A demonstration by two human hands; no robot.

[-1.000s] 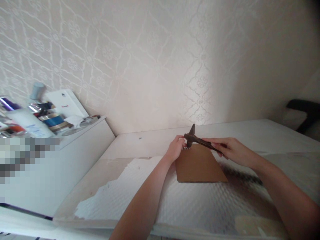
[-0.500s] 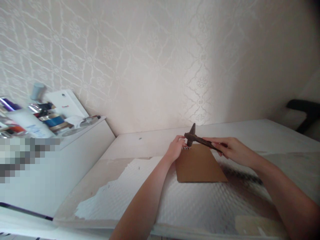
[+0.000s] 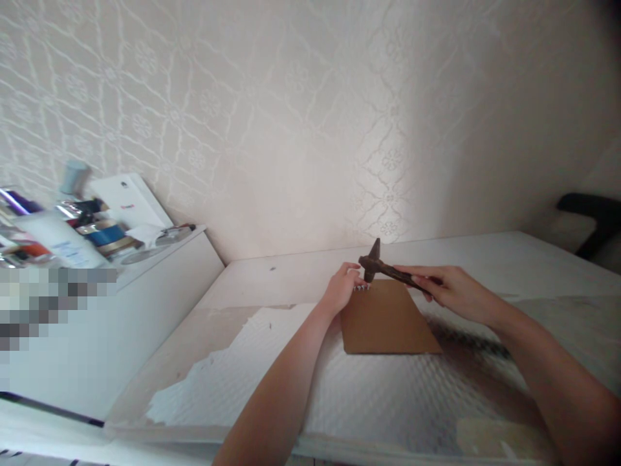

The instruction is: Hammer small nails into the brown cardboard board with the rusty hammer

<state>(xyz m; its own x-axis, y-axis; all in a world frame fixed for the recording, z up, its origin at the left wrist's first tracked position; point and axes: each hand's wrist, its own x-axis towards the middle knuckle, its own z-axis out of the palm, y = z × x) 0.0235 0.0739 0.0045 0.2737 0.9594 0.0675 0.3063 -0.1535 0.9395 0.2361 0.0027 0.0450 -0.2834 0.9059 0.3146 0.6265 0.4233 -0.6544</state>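
Observation:
My right hand (image 3: pixel 449 291) is closed around the dark wooden handle of a hammer (image 3: pixel 388 272), held slantwise with its rusty head up and to the left. The head hovers over, or touches, the far edge of a brown board (image 3: pixel 385 320) that lies flat. Several small metal nails (image 3: pixel 361 288) stand in a row near the board's far left corner. My left hand (image 3: pixel 342 288) is at that corner, its thumb and fingers drawn together just beside the hammer head. The head partly hides those fingertips, and what they pinch is too small to make out.
Beneath the board a white textured covering (image 3: pixel 233 362) with a ragged edge lies on the table (image 3: pixel 262 278). To the left, a white cabinet (image 3: pixel 160 285) carries bottles, a roll of blue tape (image 3: pixel 107 234) and a white box (image 3: pixel 130 200). A black chair part (image 3: pixel 589 217) shows at right.
The hammer head has shifted very slightly, by a few pixels. Both hands and the board are almost where they were.

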